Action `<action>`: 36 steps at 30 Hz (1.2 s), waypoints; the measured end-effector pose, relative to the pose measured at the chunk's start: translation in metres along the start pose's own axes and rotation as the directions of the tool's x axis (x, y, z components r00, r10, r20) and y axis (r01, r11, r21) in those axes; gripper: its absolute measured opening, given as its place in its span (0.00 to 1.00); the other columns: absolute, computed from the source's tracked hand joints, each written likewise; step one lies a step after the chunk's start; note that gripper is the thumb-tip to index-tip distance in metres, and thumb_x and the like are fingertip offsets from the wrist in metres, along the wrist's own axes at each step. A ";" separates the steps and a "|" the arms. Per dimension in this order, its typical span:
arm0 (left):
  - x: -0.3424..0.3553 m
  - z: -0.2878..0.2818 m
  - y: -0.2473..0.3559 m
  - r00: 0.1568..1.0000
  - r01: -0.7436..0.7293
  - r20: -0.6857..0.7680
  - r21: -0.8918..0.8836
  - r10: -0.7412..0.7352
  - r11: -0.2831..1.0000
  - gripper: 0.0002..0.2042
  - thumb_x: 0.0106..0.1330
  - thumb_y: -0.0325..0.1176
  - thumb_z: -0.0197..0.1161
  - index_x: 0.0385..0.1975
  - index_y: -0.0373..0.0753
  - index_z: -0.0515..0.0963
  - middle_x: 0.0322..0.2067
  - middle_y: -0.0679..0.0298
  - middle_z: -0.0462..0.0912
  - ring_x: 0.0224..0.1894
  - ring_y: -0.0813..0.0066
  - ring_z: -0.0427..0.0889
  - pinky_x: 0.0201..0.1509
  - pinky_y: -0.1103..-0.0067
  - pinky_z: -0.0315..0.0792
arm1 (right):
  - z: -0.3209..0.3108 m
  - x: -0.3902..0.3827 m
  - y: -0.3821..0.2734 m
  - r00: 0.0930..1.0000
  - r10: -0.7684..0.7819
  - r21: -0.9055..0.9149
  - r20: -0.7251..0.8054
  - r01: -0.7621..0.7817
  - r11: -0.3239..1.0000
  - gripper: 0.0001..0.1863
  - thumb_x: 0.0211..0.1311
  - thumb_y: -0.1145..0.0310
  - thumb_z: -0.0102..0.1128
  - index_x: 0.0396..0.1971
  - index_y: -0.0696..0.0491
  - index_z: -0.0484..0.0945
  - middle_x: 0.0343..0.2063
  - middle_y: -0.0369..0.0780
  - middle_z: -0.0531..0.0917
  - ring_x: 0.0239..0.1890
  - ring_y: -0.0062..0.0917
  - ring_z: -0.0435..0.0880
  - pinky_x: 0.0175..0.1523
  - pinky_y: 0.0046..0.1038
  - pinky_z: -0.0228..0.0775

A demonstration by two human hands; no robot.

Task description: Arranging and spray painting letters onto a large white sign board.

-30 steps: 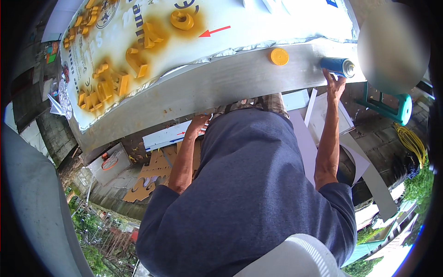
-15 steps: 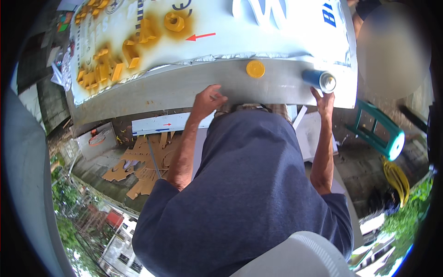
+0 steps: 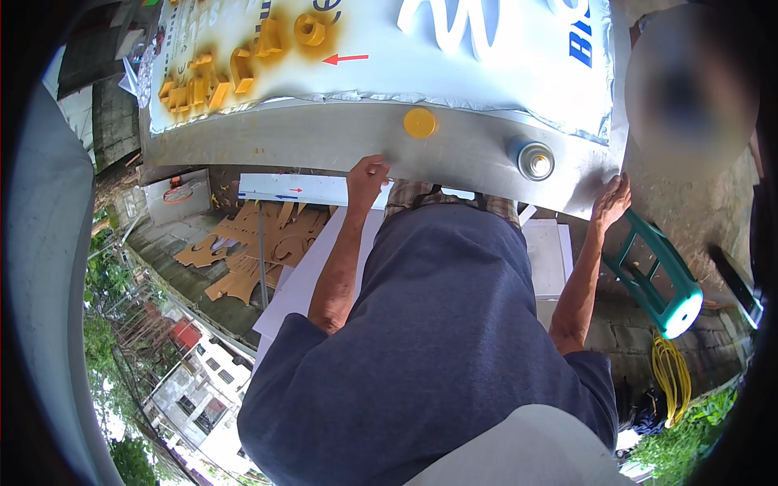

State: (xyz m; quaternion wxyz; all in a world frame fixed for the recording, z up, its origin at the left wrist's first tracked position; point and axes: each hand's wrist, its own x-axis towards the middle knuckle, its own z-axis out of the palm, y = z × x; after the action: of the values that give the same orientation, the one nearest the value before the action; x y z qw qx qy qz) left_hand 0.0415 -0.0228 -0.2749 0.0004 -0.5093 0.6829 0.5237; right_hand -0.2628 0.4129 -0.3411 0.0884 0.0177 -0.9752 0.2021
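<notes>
And the spray can point(image 3: 536, 161) is standing on the bare metal strip of the table point(image 3: 324, 138), nozzle up, betw the yellow lid point(image 3: 420, 123) and the R hand point(image 3: 612, 201), which is clear of it: fingers nearly straight, nothing seen in them, right by the table's edge, tho can't tell if it's touching. L hand point(image 3: 367, 182) is at the near edge, fingers half curled, no hold on anything I can see. For a good set-down, I'd say base flat, can well in from the edge, fingers peeled off cleanly b/c a sideways brush cd tip it, hands away from the yellow letters point(image 3: 241, 71) in case the paint's tacky. Vs half a sec ago: R hand had its fingers on the can, now it's off to the right; can shows more of its top; L hand's abt where it was, still empty
</notes>
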 end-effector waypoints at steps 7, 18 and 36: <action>0.001 -0.020 -0.061 0.855 0.122 -0.418 -0.414 -0.308 0.902 0.15 0.62 0.35 0.59 0.43 0.31 0.74 0.27 0.62 0.79 0.19 0.79 0.77 0.15 0.83 0.68 | 0.013 0.000 -0.015 0.974 0.208 0.002 0.087 -0.209 0.978 0.29 0.68 0.48 0.39 0.58 0.55 0.66 0.54 0.52 0.72 0.55 0.47 0.72 0.57 0.41 0.65; 0.060 -0.038 -0.096 0.599 0.102 -0.476 -0.752 -0.644 0.651 0.37 0.61 0.66 0.46 0.56 0.37 0.66 0.52 0.55 0.72 0.43 0.59 0.77 0.35 0.62 0.72 | 0.012 0.002 -0.019 0.946 0.296 -0.002 0.130 -0.298 0.955 0.30 0.67 0.45 0.38 0.59 0.52 0.65 0.55 0.48 0.73 0.53 0.47 0.74 0.54 0.43 0.66; 0.100 -0.009 -0.080 0.478 0.074 -0.608 -0.691 -0.634 0.719 0.43 0.62 0.69 0.36 0.57 0.32 0.68 0.56 0.48 0.71 0.55 0.49 0.72 0.60 0.69 0.65 | 0.018 0.011 0.012 0.964 0.154 0.068 0.219 -0.172 0.983 0.32 0.66 0.44 0.41 0.58 0.54 0.65 0.47 0.56 0.77 0.48 0.53 0.76 0.50 0.45 0.67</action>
State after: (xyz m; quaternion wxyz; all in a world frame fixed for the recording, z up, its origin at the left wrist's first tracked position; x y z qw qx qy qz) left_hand 0.0540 -0.0933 -0.3815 -0.3539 -0.8013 0.2784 0.3938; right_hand -0.2770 0.4171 -0.3600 -0.0340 -0.0373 -0.9676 0.2474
